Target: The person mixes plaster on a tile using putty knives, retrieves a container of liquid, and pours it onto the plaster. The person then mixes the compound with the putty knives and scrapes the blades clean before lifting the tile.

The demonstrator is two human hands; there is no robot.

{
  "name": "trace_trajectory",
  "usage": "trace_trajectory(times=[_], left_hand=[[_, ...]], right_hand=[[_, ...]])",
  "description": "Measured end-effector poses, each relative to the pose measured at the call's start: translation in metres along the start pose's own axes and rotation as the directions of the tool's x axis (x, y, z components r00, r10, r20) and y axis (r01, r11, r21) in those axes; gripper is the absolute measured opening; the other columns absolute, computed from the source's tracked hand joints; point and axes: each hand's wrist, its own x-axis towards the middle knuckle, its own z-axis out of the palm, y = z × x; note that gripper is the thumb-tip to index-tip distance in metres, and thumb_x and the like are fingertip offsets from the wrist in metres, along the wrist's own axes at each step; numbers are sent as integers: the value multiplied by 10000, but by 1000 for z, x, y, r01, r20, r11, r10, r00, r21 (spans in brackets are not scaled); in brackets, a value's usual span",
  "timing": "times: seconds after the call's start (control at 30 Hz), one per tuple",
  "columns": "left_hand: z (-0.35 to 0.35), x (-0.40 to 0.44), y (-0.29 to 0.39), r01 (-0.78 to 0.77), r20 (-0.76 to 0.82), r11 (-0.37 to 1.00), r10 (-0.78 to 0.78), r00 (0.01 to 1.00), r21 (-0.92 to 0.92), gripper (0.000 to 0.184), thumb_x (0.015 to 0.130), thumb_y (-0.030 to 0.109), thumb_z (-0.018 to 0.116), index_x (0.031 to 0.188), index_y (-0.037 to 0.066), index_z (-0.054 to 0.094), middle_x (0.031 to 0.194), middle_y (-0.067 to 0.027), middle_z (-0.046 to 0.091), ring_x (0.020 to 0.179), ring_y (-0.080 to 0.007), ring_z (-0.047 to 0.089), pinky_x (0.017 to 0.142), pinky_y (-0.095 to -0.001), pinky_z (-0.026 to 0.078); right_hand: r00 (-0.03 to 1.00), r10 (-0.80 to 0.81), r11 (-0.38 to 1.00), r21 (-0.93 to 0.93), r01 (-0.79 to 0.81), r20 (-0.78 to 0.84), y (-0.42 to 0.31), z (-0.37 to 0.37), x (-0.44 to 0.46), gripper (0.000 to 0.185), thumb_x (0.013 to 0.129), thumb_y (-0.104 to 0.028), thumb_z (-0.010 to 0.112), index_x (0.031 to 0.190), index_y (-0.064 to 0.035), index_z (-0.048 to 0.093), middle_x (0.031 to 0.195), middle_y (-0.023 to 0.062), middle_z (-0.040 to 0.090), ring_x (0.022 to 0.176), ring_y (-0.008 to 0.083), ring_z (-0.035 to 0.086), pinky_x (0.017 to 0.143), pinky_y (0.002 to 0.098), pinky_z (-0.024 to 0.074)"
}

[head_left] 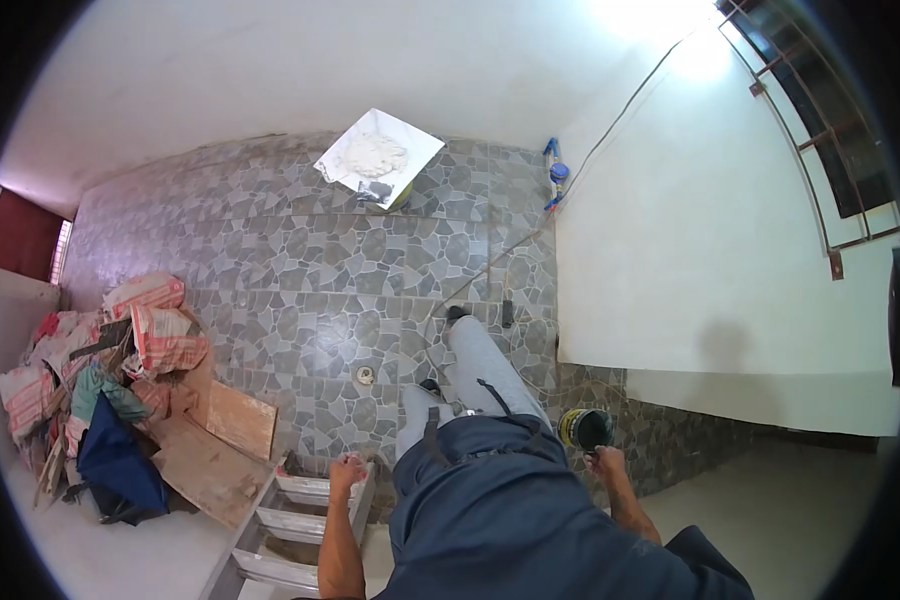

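Note:
My left hand (348, 470) is closed beside the upper end of a metal ladder (300, 519); what its curled fingers hold, if anything, is too small to tell. On the other side, my right hand (606, 462) is closed at the rim of a small dark bucket (573, 428) with a yellowish label. Something dark shows inside the bucket's mouth. Farther forward, a white square board (410, 140) bears a heap of white powder or paste (375, 155) and a grey piece (373, 190). A container shows partly under this board.
Sacks (165, 340), a blue cloth (120, 470) and brown boards (205, 465) lie at the left. A cable (510, 248) crosses the patterned tile floor (320, 250). A blue tool (557, 172) stands near the far corner. Window bars (805, 145) are on the right wall.

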Motion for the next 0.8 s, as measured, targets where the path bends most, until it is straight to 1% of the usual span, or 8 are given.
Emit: trace_trajectory(times=[0.07, 0.17, 0.2, 0.3, 0.4, 0.5, 0.57, 0.8], left_hand=[[-11, 18, 16, -74, 45, 995, 71, 996, 62, 227, 971, 193, 562, 1068, 12, 660, 847, -65, 685, 685, -152, 670, 553, -289, 525], [-9, 31, 56, -66, -57, 987, 75, 996, 144, 231, 980, 192, 549, 1083, 19, 662, 861, -74, 687, 708, -165, 686, 562, -287, 528], [-9, 42, 67, -10, -78, 993, 19, 997, 116, 239, 990, 198, 547, 1098, 20, 664, 874, -78, 688, 702, -172, 689, 554, -288, 523], [6, 35, 95, -74, -159, 987, 97, 983, 146, 247, 994, 207, 552, 1105, 17, 665, 888, -78, 688, 702, -167, 686, 544, -290, 517], [9, 28, 92, -77, -124, 995, 84, 989, 64, 222, 987, 204, 573, 1069, 20, 667, 872, -71, 680, 685, -152, 671, 540, -288, 514], [15, 10, 75, 15, -131, 994, -1, 991, 104, 200, 973, 197, 598, 1068, 31, 656, 853, -61, 671, 677, -143, 656, 536, -284, 508], [8, 8, 43, 69, -51, 998, -70, 996, -11, 196, 967, 199, 607, 1078, 43, 645, 842, -49, 665, 662, -145, 647, 542, -280, 509], [46, -59, 52, 255, -203, 966, -259, 944, -46, 265, 954, 281, 629, 1095, 57, 640, 897, -69, 687, 736, -196, 683, 663, -330, 562]], right_hand=[[1000, 7, 1000, -29, -7, -15, 4, -4, 2, 190, 946, -41, 529, 1072, 100, 534, 850, 200, 654, 678, 266, 686, 514, 378, 537], [1000, 7, 1000, -8, -7, -1, 13, -5, 8, 188, 941, -42, 540, 1065, 99, 531, 867, 210, 661, 681, 266, 698, 499, 373, 542], [1000, 6, 1000, 8, -6, 11, 14, -4, 10, 186, 942, -42, 539, 1064, 99, 532, 875, 210, 661, 688, 264, 701, 500, 369, 543], [997, 60, 997, 37, -62, 50, 18, -4, 25, 179, 947, -43, 535, 1059, 97, 532, 878, 205, 657, 696, 269, 705, 497, 369, 542], [998, 65, 998, 19, -65, 7, 6, 11, 19, 174, 947, -42, 535, 1065, 87, 532, 859, 197, 651, 695, 277, 710, 498, 371, 542], [1000, 1, 1000, 3, -1, -19, -11, 27, 21, 160, 947, -42, 535, 1057, 75, 540, 831, 188, 650, 679, 278, 709, 491, 371, 539], [1000, -23, 1000, -10, 23, -21, -27, 36, 28, 156, 948, -45, 538, 1053, 70, 549, 823, 181, 651, 673, 267, 707, 492, 362, 540], [998, -56, 997, -47, 56, -5, -100, 67, 71, 151, 952, -59, 544, 1033, 60, 591, 823, 153, 657, 677, 231, 705, 497, 339, 547]])
